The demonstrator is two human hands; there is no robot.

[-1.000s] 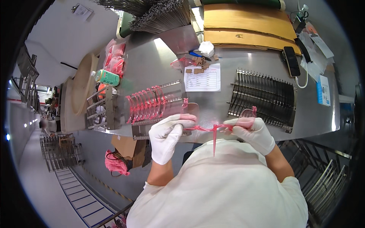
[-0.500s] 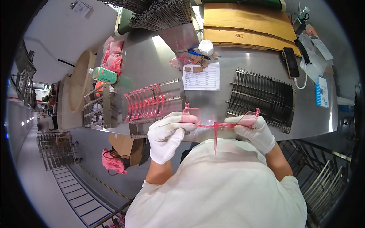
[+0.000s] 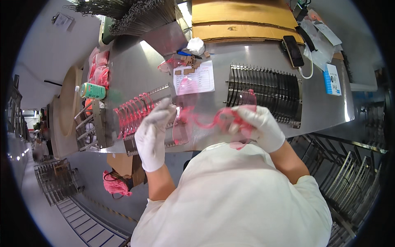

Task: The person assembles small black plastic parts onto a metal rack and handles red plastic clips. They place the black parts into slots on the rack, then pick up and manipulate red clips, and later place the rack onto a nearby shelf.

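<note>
My right hand (image 3: 261,125), in a white glove, is closed on a translucent pink moulded plastic piece (image 3: 205,122), which looks like glasses parts joined by a thin runner. Motion blurs the piece, so its exact outline cannot be made out. At its left end my gloved left hand (image 3: 151,133) is raised with fingers stretched out, seemingly apart from it. Behind that hand stands a metal rack (image 3: 158,89) carrying a row of curved pink pieces (image 3: 133,110). A second rack (image 3: 265,94), filled with dark curved strips, lies on the metal table to the right.
A paper form (image 3: 203,78) with small brown pieces lies mid-table. Behind are a white wad (image 3: 196,46), a blue pen (image 3: 185,53) and cardboard (image 3: 247,18). A green-labelled bottle (image 3: 92,91) and pink bags (image 3: 98,68) stand left; a phone (image 3: 293,51) lies right.
The pink piece has swung from stretched level between both hands to a tilted, blurred position. My left hand has opened and come off its end. The view has shifted to the right.
</note>
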